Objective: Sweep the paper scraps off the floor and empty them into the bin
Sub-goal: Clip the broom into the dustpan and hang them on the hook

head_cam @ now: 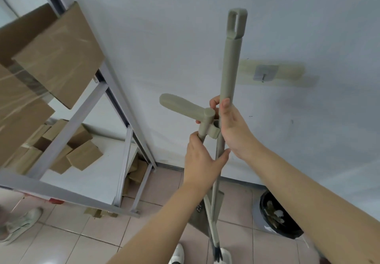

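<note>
R hand (233,130) grips broom handle (229,72); L hand (202,159) holds dustpan shaft (202,131).

Broom bristles (218,255) partly off bottom edge

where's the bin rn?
Head view, lower right: the bin stands on the tiled floor at the foot of the wall, just right of the dustpan.

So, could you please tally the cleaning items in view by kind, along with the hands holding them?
Broom: 1
Dustpan: 1
Bin: 1
Hands, left hand gripping the dustpan, right hand gripping the broom: 2
Total: 5
</note>
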